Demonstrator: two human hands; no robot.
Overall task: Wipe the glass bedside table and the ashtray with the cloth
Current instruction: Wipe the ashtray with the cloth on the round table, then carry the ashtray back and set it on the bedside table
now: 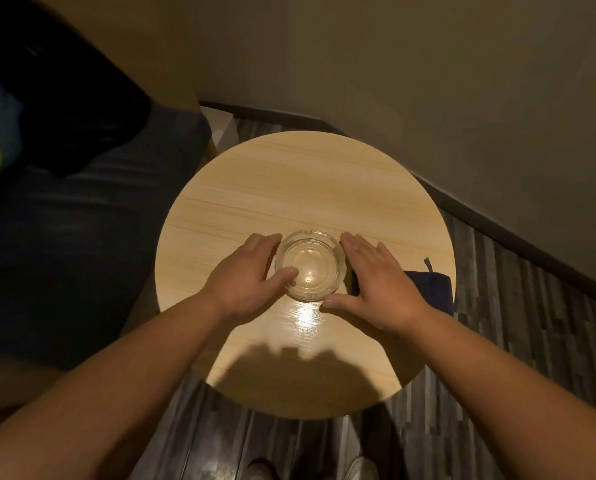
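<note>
A clear glass ashtray (310,268) stands near the middle of the round bedside table (289,188), whose light wood-grain top is glossy. My left hand (244,285) curls round the ashtray's left side, with the thumb over its near rim. My right hand (379,282) lies with straight fingers against the ashtray's right side, its thumb reaching toward the near edge. A dark blue cloth (428,289) lies folded at the table's right edge, partly hidden behind my right hand.
A dark blue cushioned seat (82,237) with a black item (64,98) on it borders the table on the left. A wall and dark skirting run behind and to the right. Striped dark flooring (532,323) surrounds the table. My shoes (359,469) show at the bottom.
</note>
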